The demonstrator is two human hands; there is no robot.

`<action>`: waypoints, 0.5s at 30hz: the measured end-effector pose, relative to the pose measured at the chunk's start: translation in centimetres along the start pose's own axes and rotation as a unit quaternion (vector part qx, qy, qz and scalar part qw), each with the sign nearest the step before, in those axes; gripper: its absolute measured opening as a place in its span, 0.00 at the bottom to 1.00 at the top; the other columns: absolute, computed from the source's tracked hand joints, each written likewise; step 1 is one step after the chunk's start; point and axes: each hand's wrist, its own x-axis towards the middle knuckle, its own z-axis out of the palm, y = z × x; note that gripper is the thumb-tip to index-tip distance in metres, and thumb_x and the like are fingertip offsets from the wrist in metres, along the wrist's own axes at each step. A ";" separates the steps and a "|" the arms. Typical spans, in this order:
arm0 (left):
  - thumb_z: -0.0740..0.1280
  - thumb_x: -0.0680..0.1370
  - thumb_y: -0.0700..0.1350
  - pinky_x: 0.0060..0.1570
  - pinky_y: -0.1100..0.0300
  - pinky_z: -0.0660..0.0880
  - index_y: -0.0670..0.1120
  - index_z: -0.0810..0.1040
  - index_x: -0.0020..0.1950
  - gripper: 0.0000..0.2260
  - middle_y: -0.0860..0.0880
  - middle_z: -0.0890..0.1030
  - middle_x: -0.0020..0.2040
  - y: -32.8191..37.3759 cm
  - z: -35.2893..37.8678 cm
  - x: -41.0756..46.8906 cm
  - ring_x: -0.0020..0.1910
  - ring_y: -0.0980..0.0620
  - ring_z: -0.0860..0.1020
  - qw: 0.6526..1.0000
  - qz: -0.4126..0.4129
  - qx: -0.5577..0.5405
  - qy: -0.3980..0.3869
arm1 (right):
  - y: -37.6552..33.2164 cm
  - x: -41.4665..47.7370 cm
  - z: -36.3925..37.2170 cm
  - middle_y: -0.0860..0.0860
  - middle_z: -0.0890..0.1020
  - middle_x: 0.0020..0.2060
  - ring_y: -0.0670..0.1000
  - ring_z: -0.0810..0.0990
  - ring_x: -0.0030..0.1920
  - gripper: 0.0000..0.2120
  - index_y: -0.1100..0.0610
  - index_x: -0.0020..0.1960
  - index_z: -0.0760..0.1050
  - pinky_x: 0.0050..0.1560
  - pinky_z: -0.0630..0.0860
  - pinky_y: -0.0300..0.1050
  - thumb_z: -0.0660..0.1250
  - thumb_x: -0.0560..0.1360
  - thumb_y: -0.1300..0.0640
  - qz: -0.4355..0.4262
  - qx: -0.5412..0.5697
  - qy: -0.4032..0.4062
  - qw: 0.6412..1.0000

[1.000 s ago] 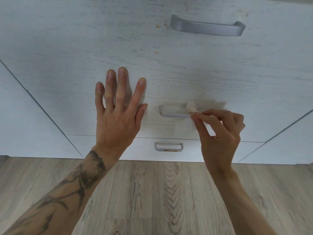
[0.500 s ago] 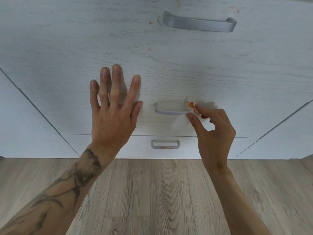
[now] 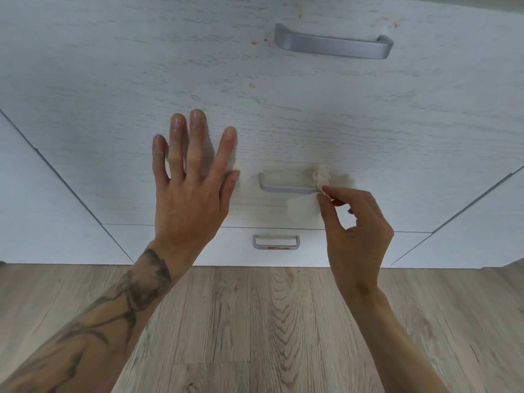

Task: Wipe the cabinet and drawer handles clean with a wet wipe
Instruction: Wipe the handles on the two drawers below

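Three grey metal handles sit on white wood-grain drawer fronts: a top handle (image 3: 333, 43), a middle handle (image 3: 286, 187) and a small bottom handle (image 3: 275, 241) with an orange smear under it. My right hand (image 3: 355, 225) pinches a crumpled, stained wet wipe (image 3: 321, 178) against the right end of the middle handle. My left hand (image 3: 191, 191) lies flat with spread fingers on the drawer front (image 3: 113, 137), left of that handle.
Brown specks and stains dot the drawer front near the top handle (image 3: 252, 85). Cabinet doors flank the drawers on the left (image 3: 42, 217) and right (image 3: 482, 222). Wood-look floor (image 3: 269, 336) lies below.
The wipe in my right hand has shifted along the right end of the middle handle. My left hand stays flat on the drawer front. The view has shifted slightly.
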 end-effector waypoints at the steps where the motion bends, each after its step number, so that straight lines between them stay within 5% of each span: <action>1: 0.60 0.89 0.56 0.83 0.35 0.49 0.49 0.46 0.88 0.32 0.35 0.51 0.84 0.0 0.0 0.0 0.83 0.31 0.53 1.000 0.000 0.001 0.001 | -0.3 0.0 0.1 0.50 0.85 0.48 0.49 0.82 0.50 0.05 0.56 0.54 0.86 0.54 0.75 0.37 0.76 0.79 0.59 -0.032 -0.008 -0.011 0.999; 6: 0.59 0.89 0.56 0.83 0.35 0.49 0.49 0.47 0.88 0.33 0.35 0.50 0.84 -0.1 0.0 -0.1 0.83 0.32 0.51 1.000 0.001 0.002 -0.003 | -3.2 0.4 3.5 0.48 0.85 0.47 0.52 0.79 0.51 0.05 0.55 0.53 0.86 0.54 0.74 0.47 0.77 0.77 0.59 -0.158 -0.034 -0.044 0.986; 15: 0.60 0.89 0.57 0.83 0.35 0.51 0.50 0.46 0.88 0.33 0.37 0.48 0.85 0.0 0.2 0.0 0.84 0.34 0.51 1.000 0.003 0.000 0.005 | -4.6 1.4 5.7 0.49 0.84 0.43 0.56 0.79 0.50 0.02 0.55 0.47 0.87 0.54 0.67 0.49 0.78 0.75 0.60 -0.177 -0.109 -0.058 0.976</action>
